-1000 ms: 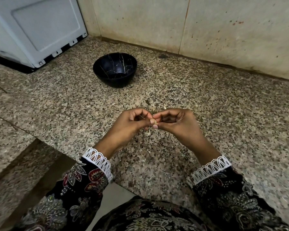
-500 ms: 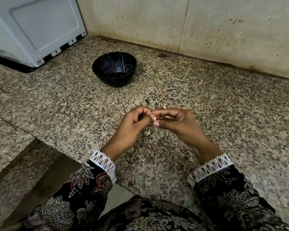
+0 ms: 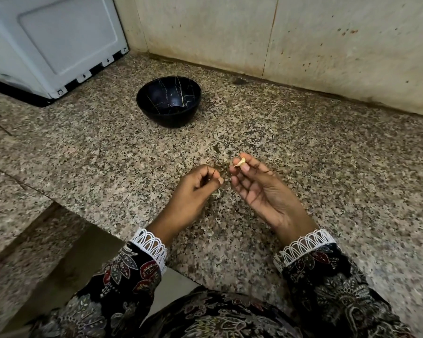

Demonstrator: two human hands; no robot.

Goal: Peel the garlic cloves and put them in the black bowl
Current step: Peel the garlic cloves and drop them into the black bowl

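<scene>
Right hand [image 3: 259, 191] pinches a small garlic clove [image 3: 241, 162] btwn thumb & fingertips, above the counter [image 3: 327, 167], well short of the black bowl [image 3: 169, 103]. Left hand [image 3: 195, 189] sits curled just beside; can't tell if it holds peel. Clove looks light, firm, prob slippery w/ papery skin, so grip the fat middle.

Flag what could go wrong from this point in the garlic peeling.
1. The right hand pinches the clove only at its fingertips, so it may slip onto the counter, where its pale colour would blend into the speckles.
2. The bowl sits apart from the hands, towards the wall; a toss could miss it.
3. Whether the left hand holds a bit of peel cannot be told; skin may remain on the clove.
</scene>
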